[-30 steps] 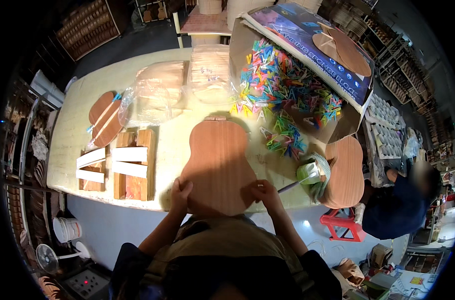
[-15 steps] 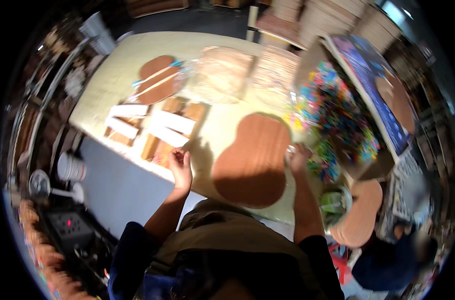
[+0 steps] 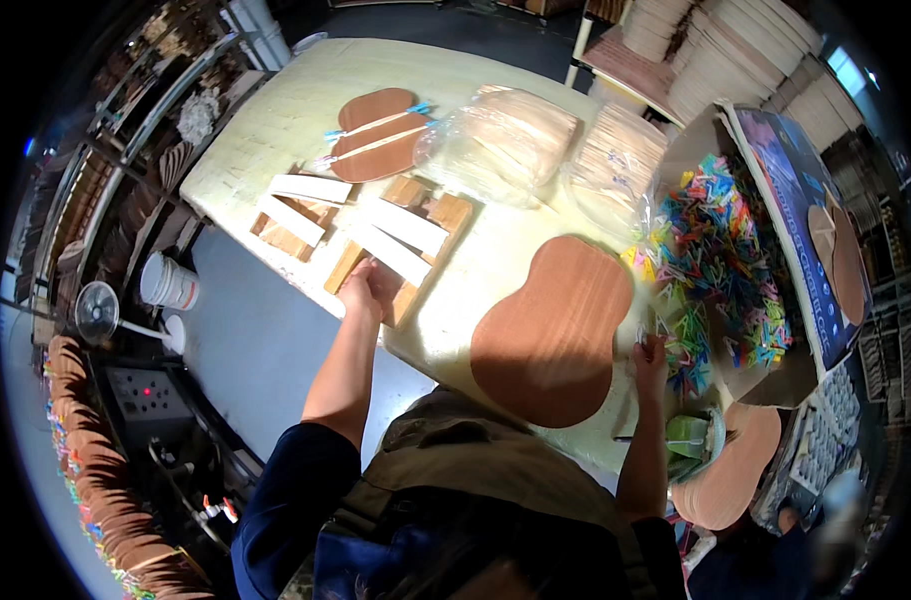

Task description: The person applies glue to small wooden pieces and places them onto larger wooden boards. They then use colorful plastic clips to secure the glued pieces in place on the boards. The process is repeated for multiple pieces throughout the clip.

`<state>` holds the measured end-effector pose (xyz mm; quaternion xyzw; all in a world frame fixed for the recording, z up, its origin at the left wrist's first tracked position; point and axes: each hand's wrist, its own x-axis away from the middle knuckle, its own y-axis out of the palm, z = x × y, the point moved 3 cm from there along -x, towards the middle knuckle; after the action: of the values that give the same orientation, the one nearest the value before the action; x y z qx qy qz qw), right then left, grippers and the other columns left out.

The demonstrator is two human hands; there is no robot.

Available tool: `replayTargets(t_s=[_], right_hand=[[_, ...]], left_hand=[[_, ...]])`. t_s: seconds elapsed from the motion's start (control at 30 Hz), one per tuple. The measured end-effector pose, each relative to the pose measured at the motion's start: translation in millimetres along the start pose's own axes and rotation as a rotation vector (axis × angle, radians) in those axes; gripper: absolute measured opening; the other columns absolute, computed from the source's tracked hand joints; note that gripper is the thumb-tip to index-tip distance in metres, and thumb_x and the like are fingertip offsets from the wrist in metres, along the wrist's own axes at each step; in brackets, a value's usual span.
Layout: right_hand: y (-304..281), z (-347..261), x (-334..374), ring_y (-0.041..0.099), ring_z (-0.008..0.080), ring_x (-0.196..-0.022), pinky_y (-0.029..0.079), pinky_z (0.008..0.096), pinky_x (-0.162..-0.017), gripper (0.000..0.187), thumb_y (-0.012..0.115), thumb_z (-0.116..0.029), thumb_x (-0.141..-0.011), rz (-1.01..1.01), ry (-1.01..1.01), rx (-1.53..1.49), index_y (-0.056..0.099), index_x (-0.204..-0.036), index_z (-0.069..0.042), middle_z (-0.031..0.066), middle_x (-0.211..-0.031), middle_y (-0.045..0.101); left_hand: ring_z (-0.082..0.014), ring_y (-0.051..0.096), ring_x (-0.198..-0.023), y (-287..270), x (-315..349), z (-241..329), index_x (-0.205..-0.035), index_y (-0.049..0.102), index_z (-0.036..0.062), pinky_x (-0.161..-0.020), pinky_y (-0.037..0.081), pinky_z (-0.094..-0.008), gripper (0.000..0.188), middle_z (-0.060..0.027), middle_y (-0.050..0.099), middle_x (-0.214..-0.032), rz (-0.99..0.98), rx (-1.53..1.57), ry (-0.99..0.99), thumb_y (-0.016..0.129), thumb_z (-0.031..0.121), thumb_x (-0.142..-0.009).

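Left hand [image 3: 368, 287] now out at 10 o'clock on wooden strips [image 3: 395, 240], grip unclear, right hand [image 3: 649, 352] beside guitar-shaped board [image 3: 555, 328], fingers half hidden among coloured clips [image 3: 720, 245].

One head-worn fisheye view looks steeply down from above the person; the worktop [image 3: 275, 120] fills the upper frame. Its edges bend near the rim.

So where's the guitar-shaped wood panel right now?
Head view: the guitar-shaped wood panel lies flat on the table, right of centre, beside the right hand.
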<state>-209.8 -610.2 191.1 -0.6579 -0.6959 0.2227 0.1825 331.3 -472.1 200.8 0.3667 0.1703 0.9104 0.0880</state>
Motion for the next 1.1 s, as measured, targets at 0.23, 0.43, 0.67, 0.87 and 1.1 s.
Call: replayTargets(t_s=[0.23, 0.43, 0.67, 0.87, 1.1], right_hand=[[-9.2, -1.2, 23.3, 0.058, 0.0127, -0.082, 0.049, 0.0266, -0.074, 0.032, 0.057, -0.013, -0.091, -0.007, 0.170, -0.110, 0.055, -0.120, 0.000, 0.0056, -0.098, 0.062], [-15.7, -4.8, 38.6, 0.060, 0.0132, -0.079, 0.050, 0.0265, -0.072, 0.027, 0.056, -0.016, -0.092, 0.140, 0.389, -0.540, 0.061, -0.114, -0.001, 0.0052, -0.094, 0.063], [9.6, -15.9, 29.5, 0.063, 0.0171, -0.072, 0.054, 0.0302, -0.066, 0.004, 0.061, -0.003, -0.084, 0.132, 0.423, -1.040, 0.061, -0.087, -0.006, 0.0036, -0.081, 0.061], [26.7, -15.9, 26.6, 0.063, 0.0174, -0.069, 0.055, 0.0280, -0.063, 0.008, 0.062, 0.001, -0.082, 0.130, 0.484, -1.042, 0.062, -0.083, -0.007, 0.0041, -0.081, 0.063], [36.8, -25.4, 33.6, 0.063, 0.0154, -0.072, 0.053, 0.0272, -0.062, 0.008, 0.064, -0.003, -0.083, 0.090, 0.482, -1.077, 0.062, -0.091, -0.005, 0.0054, -0.086, 0.064]], left_hand=[[-0.0103, 0.053, -0.059, -3.8, -28.4, -12.7, -0.081, 0.062, 0.0074, -0.052, 0.045, -0.0208, 0.005, 0.0012, 0.056, -0.070, -0.067, 0.011, 0.028, 0.064, 0.005, -0.085], [-0.0086, 0.053, -0.066, 25.2, 39.9, -4.3, -0.083, 0.061, 0.0049, -0.058, 0.045, -0.0204, 0.008, -0.0002, 0.058, -0.074, -0.408, 0.014, 0.483, 0.058, 0.008, -0.091], [-0.0341, 0.055, -0.094, 112.5, 190.3, -115.6, -0.077, 0.058, 0.0020, -0.081, 0.047, -0.0414, 0.009, -0.0161, 0.058, -0.095, -1.254, -0.976, 1.308, 0.065, -0.003, -0.074], [-0.0356, 0.057, -0.098, 125.5, 205.4, -171.0, -0.077, 0.057, 0.0015, -0.086, 0.047, -0.0417, 0.004, -0.0172, 0.060, -0.102, -1.444, -0.990, 1.319, 0.060, -0.001, -0.076], [-0.0349, 0.057, -0.095, 121.2, 195.5, -184.0, -0.077, 0.056, 0.0026, -0.083, 0.047, -0.0420, 0.005, -0.0157, 0.061, -0.099, -1.465, -0.978, 1.208, 0.058, -0.001, -0.076]])
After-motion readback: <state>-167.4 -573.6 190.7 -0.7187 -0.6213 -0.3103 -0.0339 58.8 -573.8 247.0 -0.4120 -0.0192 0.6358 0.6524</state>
